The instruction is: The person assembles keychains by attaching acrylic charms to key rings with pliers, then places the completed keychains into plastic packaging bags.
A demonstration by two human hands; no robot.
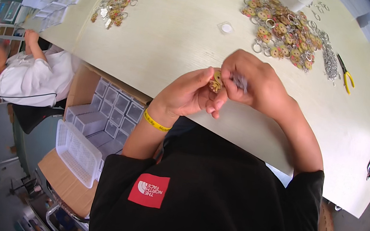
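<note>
Head view: the left hand (186,92) pinches a charm (215,83) above the bench (169,58), near its front edge; the right hand (257,84) clutches a grey piece (240,81), its kind unclear. A loosened pinch could drop the small charm overboard.

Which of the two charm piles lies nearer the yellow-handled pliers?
The larger pile, at right, with silver chains between it and the pliers; the smaller pile lies far left.

Left hand (189,90) beside curled right hand (258,82)
</note>
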